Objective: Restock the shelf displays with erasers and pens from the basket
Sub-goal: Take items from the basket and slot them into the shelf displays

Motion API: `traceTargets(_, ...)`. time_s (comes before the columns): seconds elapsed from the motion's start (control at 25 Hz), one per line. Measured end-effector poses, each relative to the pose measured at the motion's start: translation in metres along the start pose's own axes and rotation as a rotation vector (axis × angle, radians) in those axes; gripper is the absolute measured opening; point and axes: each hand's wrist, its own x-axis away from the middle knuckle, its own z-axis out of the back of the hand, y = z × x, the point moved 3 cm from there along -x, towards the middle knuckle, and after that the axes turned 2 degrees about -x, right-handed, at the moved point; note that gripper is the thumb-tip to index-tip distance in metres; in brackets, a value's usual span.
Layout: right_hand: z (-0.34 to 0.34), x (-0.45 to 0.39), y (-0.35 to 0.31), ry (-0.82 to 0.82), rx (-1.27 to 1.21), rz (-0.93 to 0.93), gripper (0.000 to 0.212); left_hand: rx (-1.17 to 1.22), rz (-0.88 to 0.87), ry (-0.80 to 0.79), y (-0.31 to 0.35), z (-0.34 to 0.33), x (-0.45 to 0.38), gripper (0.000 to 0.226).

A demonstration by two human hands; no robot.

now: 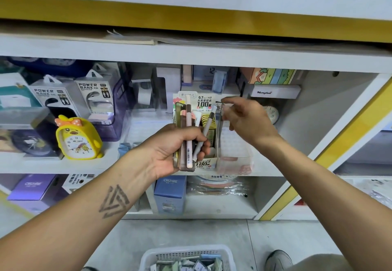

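Note:
My left hand [169,147] grips a bunch of pens [188,135] upright in front of the middle shelf: a white one, a brown one and a grey one stand out. My right hand [246,118] is raised to the right of it and pinches a thin clear pen [220,111] by its top end, above a clear plastic display holder [233,160] on the shelf. A pencil-lead display box [203,103] stands just behind the pens. The white basket [148,256] with several small erasers sits on the floor at the bottom edge.
A yellow duck alarm clock [78,139] and power bank boxes [93,94] fill the shelf's left side. A round clock [271,113] sits behind my right hand. Blue boxes [169,194] stand on the lower shelf. A shoe [277,260] shows at the bottom right.

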Motion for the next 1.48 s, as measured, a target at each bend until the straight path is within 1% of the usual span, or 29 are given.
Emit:
traceTargets(0.04, 0.001, 0.001, -0.002, -0.047, -0.259, -0.116, 0.019, -0.004, 0.001, -0.011, 0.000, -0.001, 0.001, 0.008)
traceTargets(0.08, 0.000, 0.004, -0.006, -0.109, -0.462, -0.204, 0.017, -0.011, 0.004, -0.021, -0.001, -0.001, 0.001, 0.009)
traceTargets(0.12, -0.001, 0.006, -0.008, -0.162, -0.585, -0.249, 0.017, -0.024, 0.007, -0.030, -0.001, -0.002, 0.001, 0.011)
traceTargets(0.16, -0.002, 0.008, -0.011, -0.186, -0.658, -0.267, 0.017, -0.040, 0.008, -0.038, -0.002, -0.002, 0.002, 0.014)
traceTargets(0.2, -0.001, 0.009, -0.012, -0.173, -0.701, -0.268, 0.017, -0.049, 0.010, -0.045, -0.002, -0.003, 0.002, 0.016)
traceTargets(0.24, 0.002, 0.008, -0.013, -0.125, -0.739, -0.267, 0.015, -0.047, 0.014, -0.049, -0.002, -0.003, 0.003, 0.014)
traceTargets(0.32, 0.019, 0.002, -0.008, 0.059, -0.761, -0.248, 0.009, -0.014, 0.017, -0.043, 0.000, -0.003, 0.005, 0.010)
traceTargets(0.36, 0.030, -0.001, -0.006, 0.163, -0.716, -0.225, 0.009, -0.003, 0.016, -0.031, 0.000, -0.002, 0.006, 0.012)
traceTargets(0.4, 0.040, -0.003, -0.003, 0.243, -0.617, -0.186, 0.009, -0.005, 0.014, -0.012, 0.001, -0.001, 0.006, 0.013)
traceTargets(0.44, 0.046, -0.004, 0.001, 0.285, -0.466, -0.132, 0.010, -0.016, 0.011, 0.006, 0.002, 0.000, 0.006, 0.013)
traceTargets(0.52, 0.045, -0.002, 0.005, 0.261, -0.106, -0.028, 0.009, -0.044, 0.007, 0.034, 0.002, 0.000, 0.006, 0.014)
traceTargets(0.56, 0.039, 0.000, 0.006, 0.222, 0.031, 0.000, 0.010, -0.049, 0.006, 0.045, 0.003, 0.000, 0.006, 0.014)
traceTargets(0.6, 0.032, 0.002, 0.007, 0.184, 0.108, 0.020, 0.011, -0.044, 0.007, 0.053, 0.002, 0.000, 0.006, 0.014)
traceTargets(0.72, 0.019, 0.005, 0.013, 0.118, 0.119, 0.073, 0.010, -0.009, 0.015, 0.065, 0.001, 0.000, 0.005, 0.018)
traceTargets(1.16, 0.008, 0.005, 0.009, 0.091, 0.120, 0.205, 0.019, 0.027, 0.040, 0.058, 0.000, 0.002, 0.005, 0.021)
traceTargets(1.32, 0.004, 0.005, 0.014, 0.034, 0.131, 0.170, 0.014, 0.026, 0.045, 0.039, 0.001, 0.001, 0.006, 0.021)
traceTargets(1.4, 0.001, 0.006, 0.017, -0.010, 0.173, 0.158, 0.008, 0.032, 0.052, 0.025, 0.002, 0.000, 0.007, 0.020)
traceTargets(1.48, -0.002, 0.007, 0.013, -0.014, 0.331, 0.228, 0.018, 0.030, 0.061, 0.008, 0.003, 0.000, 0.009, 0.020)
